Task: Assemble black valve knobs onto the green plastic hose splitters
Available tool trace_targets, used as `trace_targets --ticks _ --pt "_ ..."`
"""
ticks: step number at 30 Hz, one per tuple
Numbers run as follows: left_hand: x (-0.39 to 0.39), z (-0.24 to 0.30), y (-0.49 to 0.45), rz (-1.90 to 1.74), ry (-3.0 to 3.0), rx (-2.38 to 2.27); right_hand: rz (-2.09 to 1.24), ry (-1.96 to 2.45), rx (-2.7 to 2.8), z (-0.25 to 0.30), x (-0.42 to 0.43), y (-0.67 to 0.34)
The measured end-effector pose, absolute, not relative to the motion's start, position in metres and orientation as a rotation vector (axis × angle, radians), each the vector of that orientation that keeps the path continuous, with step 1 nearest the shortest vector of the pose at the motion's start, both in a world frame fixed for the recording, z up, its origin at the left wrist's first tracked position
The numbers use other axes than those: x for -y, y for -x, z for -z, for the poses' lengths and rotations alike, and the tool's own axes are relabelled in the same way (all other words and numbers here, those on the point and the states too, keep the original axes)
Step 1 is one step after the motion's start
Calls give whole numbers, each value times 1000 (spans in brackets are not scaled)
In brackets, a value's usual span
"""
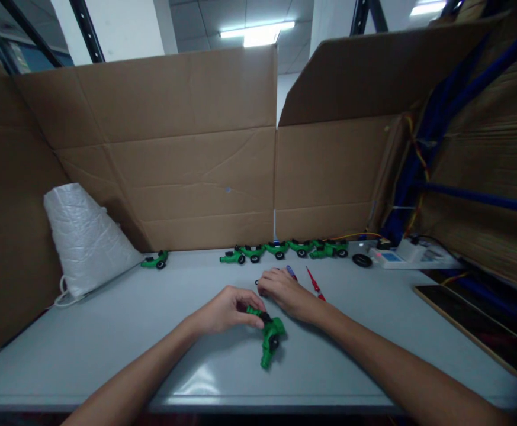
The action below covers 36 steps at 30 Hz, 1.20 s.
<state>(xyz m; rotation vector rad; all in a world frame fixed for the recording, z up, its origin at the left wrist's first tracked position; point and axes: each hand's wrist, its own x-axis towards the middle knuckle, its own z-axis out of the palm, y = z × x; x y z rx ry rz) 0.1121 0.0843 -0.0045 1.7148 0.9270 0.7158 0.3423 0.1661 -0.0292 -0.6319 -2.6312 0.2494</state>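
A green toy vehicle (270, 338) with black wheels lies on the grey table (107, 331) in front of me. My left hand (227, 309) is closed on its upper end, fingers pinched round a black wheel. My right hand (282, 291) rests just behind it, fingers curled down onto the table over a small dark part that I cannot make out. A red-handled tool (315, 284) and a blue-tipped pen (291, 272) lie beside the right hand.
A row of finished green toy vehicles (285, 249) lines the back edge, one more (155, 260) apart at the left. A white bag (84, 236) stands at left, a black wheel (362, 260) and small boxes (400, 254) at right. Cardboard walls surround the table.
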Motion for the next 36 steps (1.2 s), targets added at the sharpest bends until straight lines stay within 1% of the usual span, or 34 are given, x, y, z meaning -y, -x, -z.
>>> trace_targets --ticks 6,15,28,36 --pt "-83 1 -109 -665 -2036 -1026 -347 671 2582 31 -165 -345" --pt "-80 -13 -110 -649 -2432 -1048 -379 728 2591 29 -169 -353" --pt "-87 -5 -102 -684 -2490 -1135 -335 817 2557 33 -172 -351" --pt "-92 -6 -93 -708 -2547 -1149 -379 767 2530 29 -169 -355"
